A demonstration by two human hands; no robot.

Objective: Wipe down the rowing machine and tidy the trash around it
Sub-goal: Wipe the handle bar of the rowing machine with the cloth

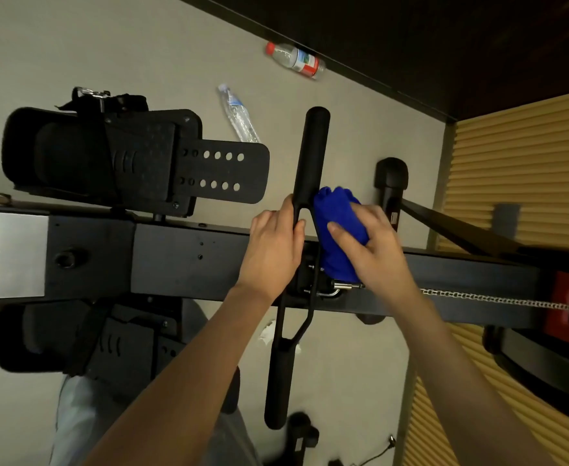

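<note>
The rowing machine's black rail (188, 260) runs left to right across the view, with its black pull handle (306, 169) lying across it. My left hand (273, 247) grips the handle's thin frame near the middle. My right hand (370, 243) holds a bunched blue cloth (335, 210) against the handle's right side. A chain (498, 301) leads from the handle to the right. On the floor beyond lie a crushed clear bottle (239, 114) and a bottle with a red cap and red label (294, 59). A white scrap (269, 332) shows under the rail.
Two black footrests (135, 156) with straps flank the rail at left. A black foot (391, 183) of the machine stands at right by a tan ribbed wall (518, 169). A dark wall base (377, 72) runs along the far floor. My leg is below the rail.
</note>
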